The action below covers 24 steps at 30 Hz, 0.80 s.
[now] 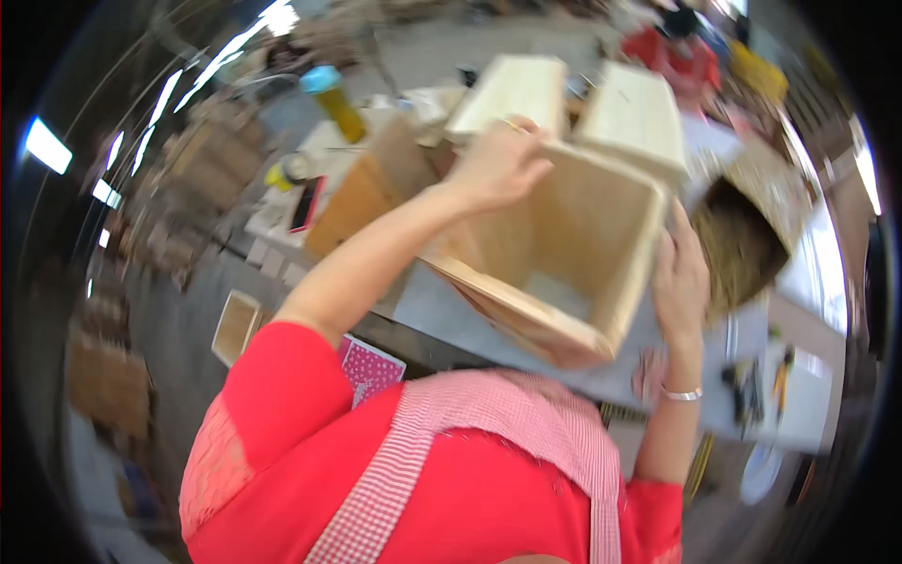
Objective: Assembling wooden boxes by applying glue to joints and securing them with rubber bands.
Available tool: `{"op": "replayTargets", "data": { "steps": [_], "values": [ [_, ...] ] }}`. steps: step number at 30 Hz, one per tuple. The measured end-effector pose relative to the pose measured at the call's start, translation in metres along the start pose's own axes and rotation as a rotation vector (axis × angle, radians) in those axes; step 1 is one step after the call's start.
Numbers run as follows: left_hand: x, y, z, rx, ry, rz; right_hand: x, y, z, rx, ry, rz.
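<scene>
A bare wooden box [601,211] with an open top tilts toward me above the pale worktable [427,301]. My left hand [498,164] is closed at its far left rim, with a ring on one finger. My right hand [681,273] lies along the box's right outer side, fingers pointing away from me and pressed to the wood. Some blur covers the hands and box, and the left fingertips are partly hidden. Just beyond the box lie two pale wooden boxes or blocks, a left one [512,89] and a right one [634,117].
To the left are a brown board [357,202], a phone [305,204], a tape roll [293,169] and a blue-capped bottle [336,105]. A brown hollow box [752,230] and a dark power tool [747,390] sit at the right. Someone in red [672,66] is across the table.
</scene>
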<state>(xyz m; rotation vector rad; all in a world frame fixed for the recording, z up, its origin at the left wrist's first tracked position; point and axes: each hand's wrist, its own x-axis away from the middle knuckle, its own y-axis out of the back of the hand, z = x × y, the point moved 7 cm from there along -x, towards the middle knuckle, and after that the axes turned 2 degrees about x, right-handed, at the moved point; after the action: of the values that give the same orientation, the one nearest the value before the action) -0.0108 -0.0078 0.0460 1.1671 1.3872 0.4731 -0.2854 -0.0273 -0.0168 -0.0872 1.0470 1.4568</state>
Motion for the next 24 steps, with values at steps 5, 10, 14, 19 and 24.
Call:
{"op": "replayTargets", "data": {
  "steps": [5,10,14,19,24],
  "values": [
    [-0.001,-0.040,0.076,-0.176,0.149,0.273,-0.045,-0.018,-0.003,0.291,0.029,0.330],
    [0.009,-0.039,0.087,-0.007,0.173,0.146,-0.049,-0.023,0.005,0.347,-0.009,0.391],
    [0.009,-0.039,0.086,0.014,0.178,0.167,-0.048,-0.025,0.000,0.275,-0.007,0.342],
    [0.009,-0.037,0.088,0.003,0.224,0.166,-0.046,-0.027,-0.013,0.156,-0.059,0.340],
    [0.014,-0.036,0.092,0.098,0.312,0.083,-0.039,-0.029,-0.024,0.013,-0.074,0.303]
  ]
}}
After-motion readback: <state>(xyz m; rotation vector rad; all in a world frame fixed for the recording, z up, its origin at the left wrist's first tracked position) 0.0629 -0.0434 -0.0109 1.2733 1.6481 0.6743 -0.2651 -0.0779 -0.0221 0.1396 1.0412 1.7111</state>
